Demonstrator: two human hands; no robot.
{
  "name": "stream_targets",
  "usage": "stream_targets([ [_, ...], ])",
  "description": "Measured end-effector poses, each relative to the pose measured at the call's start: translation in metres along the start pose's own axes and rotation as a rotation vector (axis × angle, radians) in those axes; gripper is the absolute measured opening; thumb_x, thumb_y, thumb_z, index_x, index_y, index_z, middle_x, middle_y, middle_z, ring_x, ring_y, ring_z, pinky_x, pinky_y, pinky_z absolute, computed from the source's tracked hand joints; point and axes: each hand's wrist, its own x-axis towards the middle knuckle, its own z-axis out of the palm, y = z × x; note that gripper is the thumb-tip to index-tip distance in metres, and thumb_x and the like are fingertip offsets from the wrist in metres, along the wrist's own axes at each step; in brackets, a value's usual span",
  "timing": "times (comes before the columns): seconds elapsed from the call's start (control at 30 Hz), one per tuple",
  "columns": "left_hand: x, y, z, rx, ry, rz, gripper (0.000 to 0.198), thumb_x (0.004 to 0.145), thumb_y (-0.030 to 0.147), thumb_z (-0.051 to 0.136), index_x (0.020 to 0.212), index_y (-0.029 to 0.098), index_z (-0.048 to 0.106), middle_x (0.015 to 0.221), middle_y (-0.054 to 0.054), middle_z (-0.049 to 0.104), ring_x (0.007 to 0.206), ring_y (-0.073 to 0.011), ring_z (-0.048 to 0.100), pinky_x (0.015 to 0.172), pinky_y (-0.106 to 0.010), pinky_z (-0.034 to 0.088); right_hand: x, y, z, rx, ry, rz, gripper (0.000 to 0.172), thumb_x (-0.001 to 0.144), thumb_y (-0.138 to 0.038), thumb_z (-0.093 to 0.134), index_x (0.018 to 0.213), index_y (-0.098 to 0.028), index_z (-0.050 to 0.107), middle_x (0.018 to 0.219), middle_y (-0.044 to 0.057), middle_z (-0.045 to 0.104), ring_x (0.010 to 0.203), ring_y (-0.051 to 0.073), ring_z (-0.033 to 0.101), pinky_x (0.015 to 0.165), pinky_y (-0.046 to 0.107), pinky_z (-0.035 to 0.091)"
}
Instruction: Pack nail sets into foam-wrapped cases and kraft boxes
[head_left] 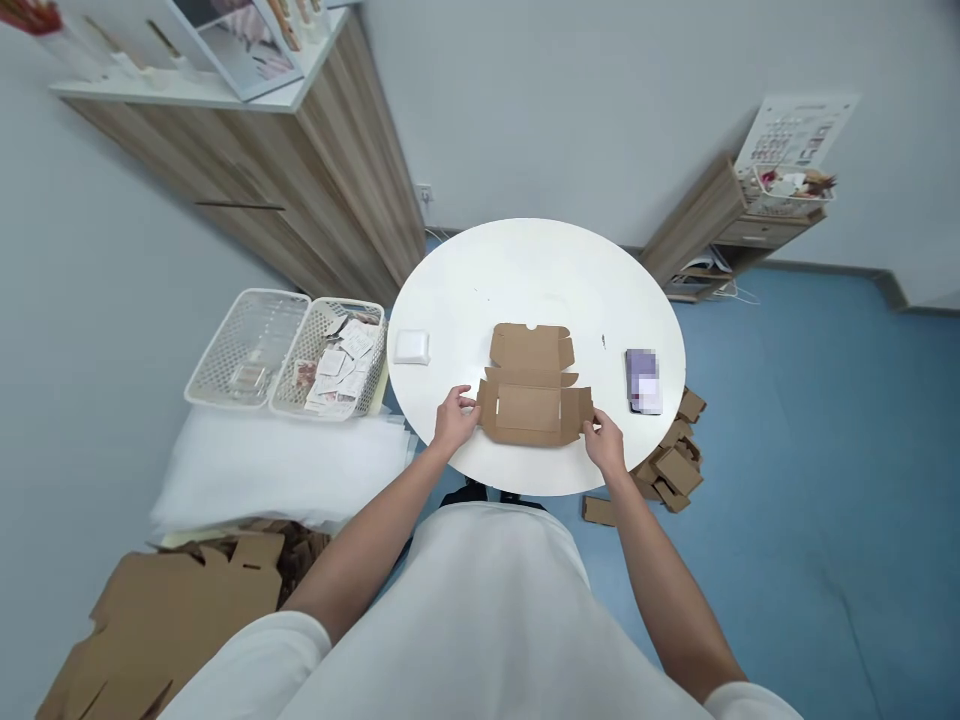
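Note:
A brown cardboard box blank (529,408) lies unfolded on the white round table (525,270), its lid panel pointing away from me. The side flaps are partly raised at the left and right. My left hand (456,420) pinches the left side flap with thumb and fingers. On the other side, my right hand (604,442) grips the lower part of the right flap. Some fingertips are hidden behind the cardboard. To the left of the blank sits a small white packet (412,347). A purple phone-like item (643,380), partly pixelated, lies to its right.
Two white baskets (277,395) stand left of the table, one with several small packets. White sheets (277,465) and stacked flat cardboard (195,610) are nearer me. Several folded boxes (675,470) lie on the floor at right. Wooden cabinets (360,150) stand behind.

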Motion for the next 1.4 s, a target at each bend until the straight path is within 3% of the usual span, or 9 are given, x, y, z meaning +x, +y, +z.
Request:
stream_targets([
  [0.3, 0.029, -0.012, 0.008, 0.057, -0.133, 0.048, 0.046, 0.074, 0.026, 0.053, 0.118, 0.018, 0.042, 0.097, -0.007, 0.063, 0.093, -0.0181, 0.059, 0.079, -0.031, 0.045, -0.001, 0.002, 0.018, -0.083, 0.062, 0.186, 0.042, 0.079, -0.03, 0.033, 0.11, -0.017, 0.058, 0.101, 0.011, 0.061, 0.091, 0.023, 0.055, 0.078, 0.036, 0.041],
  [0.43, 0.015, -0.009, 0.008, 0.342, -0.07, 0.284, 0.063, 0.071, 0.041, 0.059, 0.126, 0.017, 0.037, 0.127, -0.014, 0.046, 0.121, -0.0282, 0.039, 0.095, -0.044, 0.033, 0.003, 0.0, 0.016, -0.206, 0.164, 0.161, 0.051, 0.076, -0.035, 0.042, 0.122, -0.015, 0.049, 0.118, 0.015, 0.052, 0.108, 0.028, 0.047, 0.088, 0.042, 0.037],
  [0.5, 0.005, -0.005, 0.011, 0.491, -0.145, 0.442, 0.068, 0.066, 0.047, 0.064, 0.124, 0.02, 0.042, 0.134, -0.014, 0.039, 0.127, -0.0325, 0.029, 0.1, -0.049, 0.023, 0.015, -0.003, 0.011, -0.239, 0.195, 0.116, 0.054, 0.075, -0.038, 0.046, 0.125, -0.017, 0.046, 0.125, 0.014, 0.047, 0.116, 0.03, 0.04, 0.094, 0.045, 0.031],
  [0.6, -0.007, 0.0, 0.023, 0.642, -0.308, 0.579, 0.07, 0.06, 0.044, 0.07, 0.122, 0.023, 0.045, 0.135, -0.012, 0.039, 0.129, -0.034, 0.025, 0.103, -0.053, 0.014, 0.048, -0.01, 0.003, -0.184, 0.098, 0.064, 0.056, 0.076, -0.042, 0.046, 0.126, -0.019, 0.044, 0.127, 0.011, 0.048, 0.118, 0.027, 0.039, 0.097, 0.043, 0.03],
  [0.73, -0.01, 0.003, 0.044, 0.735, -0.369, 0.539, 0.063, 0.066, 0.032, 0.066, 0.123, 0.022, 0.044, 0.128, -0.012, 0.046, 0.124, -0.0318, 0.033, 0.103, -0.054, 0.012, 0.104, -0.019, 0.003, 0.026, -0.101, 0.159, 0.06, 0.078, -0.049, 0.045, 0.128, -0.015, 0.041, 0.121, 0.012, 0.054, 0.109, 0.022, 0.051, 0.09, 0.033, 0.039],
  [0.83, -0.009, 0.005, 0.054, 0.744, -0.374, 0.498, 0.052, 0.071, 0.024, 0.059, 0.121, 0.021, 0.045, 0.118, -0.012, 0.054, 0.118, -0.0298, 0.041, 0.102, -0.055, 0.012, 0.136, -0.021, 0.012, 0.044, -0.134, 0.203, 0.056, 0.078, -0.047, 0.047, 0.123, -0.014, 0.047, 0.116, 0.012, 0.058, 0.106, 0.021, 0.053, 0.089, 0.031, 0.039],
  [0.97, -0.007, 0.009, 0.063, 0.762, -0.381, 0.464, 0.049, 0.072, 0.016, 0.052, 0.12, 0.02, 0.047, 0.111, -0.012, 0.057, 0.109, -0.0274, 0.049, 0.103, -0.054, 0.01, 0.155, -0.02, 0.024, -0.023, -0.163, 0.172, 0.038, 0.078, -0.035, 0.047, 0.109, -0.017, 0.057, 0.102, 0.008, 0.064, 0.092, 0.017, 0.058, 0.081, 0.028, 0.042],
  [1.1, -0.005, 0.016, 0.068, 0.793, -0.366, 0.428, 0.056, 0.072, 0.016, 0.049, 0.127, 0.019, 0.04, 0.125, -0.013, 0.05, 0.106, -0.0269, 0.051, 0.102, -0.054, 0.011, 0.157, -0.017, 0.027, -0.101, -0.173, 0.09, 0.027, 0.076, -0.027, 0.043, 0.093, -0.019, 0.063, 0.083, 0.004, 0.066, 0.076, 0.016, 0.057, 0.069, 0.025, 0.041],
  [1.4, 0.015, 0.036, 0.07, 0.964, -0.295, 0.419, 0.096, 0.064, 0.038, 0.062, 0.141, 0.009, 0.011, 0.148, -0.017, 0.006, 0.135, -0.032, -0.001, 0.105, -0.053, 0.004, 0.146, -0.017, 0.018, -0.164, -0.167, -0.024, 0.017, 0.074, -0.024, 0.04, 0.064, -0.02, 0.054, 0.053, -0.002, 0.049, 0.051, 0.012, 0.039, 0.051, 0.022, 0.029],
])
